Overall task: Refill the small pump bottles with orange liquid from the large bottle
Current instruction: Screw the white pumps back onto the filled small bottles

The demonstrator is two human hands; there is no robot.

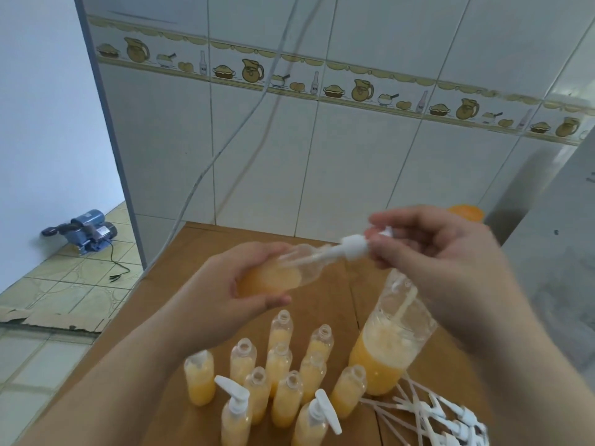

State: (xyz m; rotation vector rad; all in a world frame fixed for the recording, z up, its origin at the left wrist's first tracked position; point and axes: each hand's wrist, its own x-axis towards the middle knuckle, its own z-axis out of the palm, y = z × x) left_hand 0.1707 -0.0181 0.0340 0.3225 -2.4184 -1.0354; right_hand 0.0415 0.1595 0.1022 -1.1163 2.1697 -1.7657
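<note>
Left of frame: a water pump [85,231] sits on the floor, well apart from the work. It plays no part.

Centre left: the left hand [222,284] grips a small bottle [277,275] round its base, fingers and thumb curled about it. The bottle is held above the table [180,262], tilted close to horizontal. Its long axis runs lower left to upper right, neck toward the right hand. Orange liquid fills the base half.

Centre right: the right hand [431,249] pinches a white pump head [357,244] between thumb and fingertips. The dip tube already lies inside the neck; the collar sits just outside the mouth.

Step in hand, by judgement: capping a filled bottle. Next move calls for pushing the collar onto the neck along the bottle's axis, then turning it tight while the left hand resists rotation. Keep the neck raised to avoid spillage.

Lower centre: open filled bottles [283,362] stand upright in a cluster; two capped bottles [236,413] stand nearest the camera.

Lower right: the large bottle [389,346] stands beside the cluster, leaning toward upper right in the frame, partly full. Spare pumps [441,416] lie in a heap just beside its base
</note>
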